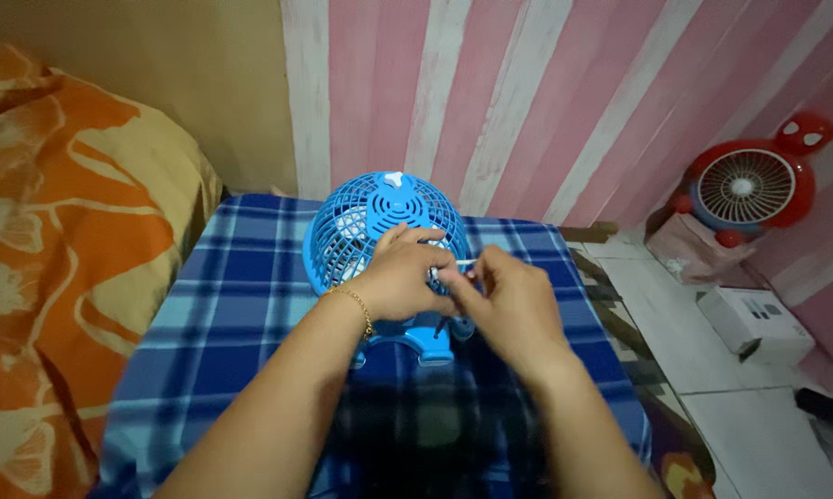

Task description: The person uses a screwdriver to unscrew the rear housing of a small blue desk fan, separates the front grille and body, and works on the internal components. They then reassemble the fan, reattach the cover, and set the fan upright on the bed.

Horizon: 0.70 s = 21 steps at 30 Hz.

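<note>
A small blue plastic fan (379,217) with a round grille stands on a blue plaid cloth (241,305), its back toward me. My left hand (400,277), with a gold bracelet on the wrist, rests against the rear of the fan near its motor housing. My right hand (504,300) is beside it, pinching a thin white stick (465,263) whose tip points at the fan's back. Both hands hide the lower rear of the fan; its blue base (426,337) shows below them.
An orange and tan patterned pillow (56,240) lies to the left. A pink and white striped wall rises behind. On the white floor at right stand a red round fan (749,185), a pink box (689,245) and a white box (754,319).
</note>
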Available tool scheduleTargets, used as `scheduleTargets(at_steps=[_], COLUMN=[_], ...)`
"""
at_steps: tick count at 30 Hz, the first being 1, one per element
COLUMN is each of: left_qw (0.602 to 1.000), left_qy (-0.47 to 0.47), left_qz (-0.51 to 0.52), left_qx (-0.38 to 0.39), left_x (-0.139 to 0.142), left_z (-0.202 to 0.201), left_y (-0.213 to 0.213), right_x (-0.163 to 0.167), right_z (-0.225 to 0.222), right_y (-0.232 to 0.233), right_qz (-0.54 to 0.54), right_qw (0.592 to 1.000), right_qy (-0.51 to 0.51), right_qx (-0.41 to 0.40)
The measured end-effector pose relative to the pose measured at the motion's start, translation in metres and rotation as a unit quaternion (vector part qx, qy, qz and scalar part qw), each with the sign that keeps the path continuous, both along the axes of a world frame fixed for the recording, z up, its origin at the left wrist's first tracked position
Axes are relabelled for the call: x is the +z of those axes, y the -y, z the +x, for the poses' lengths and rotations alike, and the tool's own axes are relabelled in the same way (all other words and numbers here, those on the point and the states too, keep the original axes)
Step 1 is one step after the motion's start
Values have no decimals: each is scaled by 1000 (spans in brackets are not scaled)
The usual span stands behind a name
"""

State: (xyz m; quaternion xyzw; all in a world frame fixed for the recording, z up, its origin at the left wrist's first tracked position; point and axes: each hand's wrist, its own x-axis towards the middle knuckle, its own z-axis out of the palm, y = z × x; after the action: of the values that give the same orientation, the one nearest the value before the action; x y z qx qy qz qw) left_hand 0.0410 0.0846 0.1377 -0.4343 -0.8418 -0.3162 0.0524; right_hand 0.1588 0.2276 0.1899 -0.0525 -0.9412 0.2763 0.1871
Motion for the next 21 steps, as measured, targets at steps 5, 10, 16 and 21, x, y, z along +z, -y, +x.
scheduleTargets(at_steps=[5, 10, 16, 21], left_qw=[999, 1000, 999, 993], left_qy=[-1, -12, -40, -106], left_qz=[33, 8, -20, 47], left_qx=[-16, -12, 32, 30], left_x=[-2, -2, 14, 22], left_z=[-1, 2, 6, 12], left_y=[4, 4, 1, 2], right_x=[1, -1, -7, -2], right_z=[3, 4, -3, 4], right_y=[-6, -14, 3, -3], right_qz=[-31, -44, 56, -47], right_qw=[984, 993, 994, 992], right_qy=[-104, -54, -79, -74], right_qx=[145, 100, 41, 92])
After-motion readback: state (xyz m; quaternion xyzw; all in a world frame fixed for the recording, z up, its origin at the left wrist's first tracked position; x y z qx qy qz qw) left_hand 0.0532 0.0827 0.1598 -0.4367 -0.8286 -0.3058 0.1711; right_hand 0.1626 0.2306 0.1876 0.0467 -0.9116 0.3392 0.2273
